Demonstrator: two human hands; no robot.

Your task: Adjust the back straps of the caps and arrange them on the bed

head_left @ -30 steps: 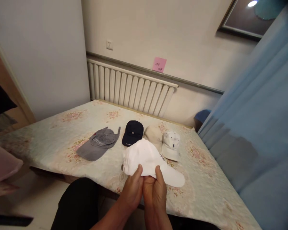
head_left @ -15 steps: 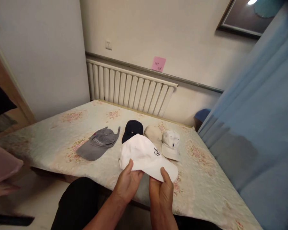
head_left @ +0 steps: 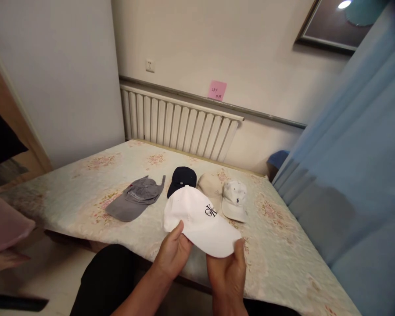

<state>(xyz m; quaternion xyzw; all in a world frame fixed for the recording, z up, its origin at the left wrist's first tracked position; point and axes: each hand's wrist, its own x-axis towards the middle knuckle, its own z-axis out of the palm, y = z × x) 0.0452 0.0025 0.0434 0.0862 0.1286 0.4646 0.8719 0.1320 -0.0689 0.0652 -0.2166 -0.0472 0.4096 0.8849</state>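
Observation:
I hold a white baseball cap (head_left: 197,215) with a black logo above the near edge of a bed. My left hand (head_left: 173,254) grips its left rear side, thumb on top. My right hand (head_left: 228,274) holds the brim from underneath at the right. The cap's front faces right and toward me. Behind it on the bed lie a grey cap (head_left: 134,202), a navy cap (head_left: 181,179), a beige cap (head_left: 211,185) and a white cap with a small dark emblem (head_left: 234,199).
The bed has a pale floral cover (head_left: 85,175). A white radiator (head_left: 181,120) runs along the far wall under a pink sticky note (head_left: 217,90). A blue curtain (head_left: 355,175) hangs at the right. My dark-trousered knee (head_left: 107,281) is below the bed's edge.
Both hands have turned the white cap, so its logo now shows on top and the brim points toward me. My hands moved apart along its edge.

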